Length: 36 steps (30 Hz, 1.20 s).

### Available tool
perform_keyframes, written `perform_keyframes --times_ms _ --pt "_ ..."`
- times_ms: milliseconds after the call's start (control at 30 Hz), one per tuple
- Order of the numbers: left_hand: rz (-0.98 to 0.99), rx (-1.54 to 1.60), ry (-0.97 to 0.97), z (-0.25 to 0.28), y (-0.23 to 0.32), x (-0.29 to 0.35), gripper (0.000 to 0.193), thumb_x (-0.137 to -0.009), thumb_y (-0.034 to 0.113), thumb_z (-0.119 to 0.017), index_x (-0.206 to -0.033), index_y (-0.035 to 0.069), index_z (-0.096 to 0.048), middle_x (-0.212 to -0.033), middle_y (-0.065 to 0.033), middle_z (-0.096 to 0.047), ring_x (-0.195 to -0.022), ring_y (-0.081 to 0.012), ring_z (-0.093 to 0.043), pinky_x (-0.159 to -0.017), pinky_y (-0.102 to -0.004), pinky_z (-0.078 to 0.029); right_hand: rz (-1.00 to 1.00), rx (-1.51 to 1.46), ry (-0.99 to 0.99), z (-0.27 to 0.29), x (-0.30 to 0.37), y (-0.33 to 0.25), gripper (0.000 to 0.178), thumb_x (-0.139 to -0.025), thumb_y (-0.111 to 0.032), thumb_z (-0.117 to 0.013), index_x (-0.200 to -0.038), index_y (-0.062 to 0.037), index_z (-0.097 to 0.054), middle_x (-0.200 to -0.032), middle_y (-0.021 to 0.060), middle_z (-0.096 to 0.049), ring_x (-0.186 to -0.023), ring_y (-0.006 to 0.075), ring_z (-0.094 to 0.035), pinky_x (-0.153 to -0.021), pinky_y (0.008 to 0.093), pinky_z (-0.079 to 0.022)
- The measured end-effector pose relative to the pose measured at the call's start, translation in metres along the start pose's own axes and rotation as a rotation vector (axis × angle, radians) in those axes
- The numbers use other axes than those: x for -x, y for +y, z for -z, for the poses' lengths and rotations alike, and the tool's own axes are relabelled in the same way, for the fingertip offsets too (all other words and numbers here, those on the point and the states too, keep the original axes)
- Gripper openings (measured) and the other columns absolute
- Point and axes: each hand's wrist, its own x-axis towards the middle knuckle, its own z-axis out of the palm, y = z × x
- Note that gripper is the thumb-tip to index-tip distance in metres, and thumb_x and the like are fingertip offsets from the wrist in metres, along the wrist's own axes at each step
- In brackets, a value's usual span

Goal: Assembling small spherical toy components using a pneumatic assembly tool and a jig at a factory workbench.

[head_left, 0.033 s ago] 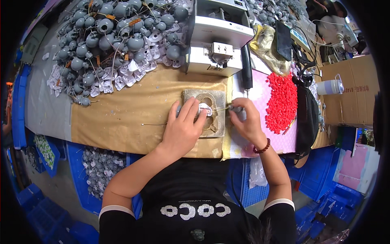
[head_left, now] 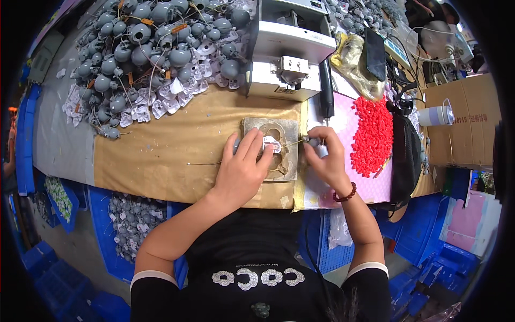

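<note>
A square metal fixture plate (head_left: 291, 167) with a raised ring-shaped holder lies on the brown work surface. My left hand (head_left: 241, 169) rests over its left side, fingers closed against a small white plastic part (head_left: 271, 143) seated in the holder. A bit of grey rounded plastic shows beside the left index finger; most of it is hidden. From the white part a thin yellowish wire (head_left: 292, 144) runs right to my right hand (head_left: 330, 161). That hand is closed, thumb and fingers pinching a small grey plastic piece (head_left: 314, 141) at the wire's end.
Grey ball-shaped parts (head_left: 140, 53) with wires and white pieces are heaped at the far left. A metal bench machine (head_left: 289, 48) stands behind the fixture, with a black electric screwdriver (head_left: 326, 88) beside it. Red small parts (head_left: 371, 137) lie at right, near a white cup (head_left: 435, 115).
My right fingers have shifted slightly around the small grey piece, and more of it shows. My left hand stays in place on the white part.
</note>
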Motion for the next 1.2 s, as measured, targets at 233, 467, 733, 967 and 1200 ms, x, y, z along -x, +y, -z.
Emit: perform_keyframes --times_ms 233,467,733,967,1200 --pt "-0.013 0.013 0.008 0.003 -0.002 0.0 0.031 -0.085 0.012 -0.064 -0.113 -0.001 -0.069 -0.124 -0.0242 -0.062 -0.129 -0.0344 -0.054 -0.106 -0.0567 -0.04 0.041 -0.591 0.017 -0.017 -0.031 0.002 0.035 -0.089 0.01 -0.068 -0.121 -0.001 -0.061 -0.129 0.0091 -0.057 -0.101 0.0195 -0.068 -0.09 0.0345 -0.059" --pt "0.016 0.026 -0.021 0.002 -0.004 0.001 0.043 -0.075 0.008 -0.075 -0.117 0.005 -0.069 -0.132 -0.0205 -0.06 -0.134 -0.0337 -0.051 -0.109 -0.0562 -0.038 -0.359 -1.269 -0.382 -0.009 -0.047 -0.024 0.041 -0.087 0.009 -0.071 -0.125 -0.0026 -0.062 -0.115 0.0117 -0.067 -0.104 0.0242 -0.069 -0.09 0.0388 -0.06" --pt "0.022 0.099 0.023 -0.001 -0.008 0.001 0.035 -0.077 0.007 -0.073 -0.111 0.004 -0.071 -0.128 -0.0203 -0.062 -0.132 -0.0341 -0.053 -0.109 -0.0548 -0.04 -0.181 -0.146 -0.433 -0.008 -0.055 -0.048 0.039 -0.086 0.0 -0.078 -0.123 -0.0015 -0.067 -0.097 0.0033 -0.068 -0.082 0.0096 -0.064 -0.074 0.0263 -0.055" --pt "0.007 0.113 0.057 0.002 -0.009 -0.007 0.021 -0.08 0.011 -0.073 -0.099 0.003 -0.068 -0.121 -0.0194 -0.063 -0.131 -0.0353 -0.053 -0.107 -0.0546 -0.04 0.089 0.219 -0.378 -0.012 -0.059 -0.062 0.04 -0.083 -0.004 -0.079 -0.121 -0.0086 -0.07 -0.096 0.0087 -0.062 -0.079 0.0194 -0.063 -0.071 0.0327 -0.054" --pt "0.101 0.126 0.055 -0.003 -0.009 -0.015 0.028 -0.077 0.013 -0.075 -0.102 0.005 -0.064 -0.115 -0.0147 -0.063 -0.127 -0.0337 -0.054 -0.105 -0.0506 -0.042 0.012 0.217 -0.379 -0.012 -0.064 -0.062 0.038 -0.083 -0.01 -0.077 -0.12 -0.0092 -0.069 -0.1 0.0121 -0.064 -0.087 0.03 -0.066 -0.076 0.0393 -0.054"
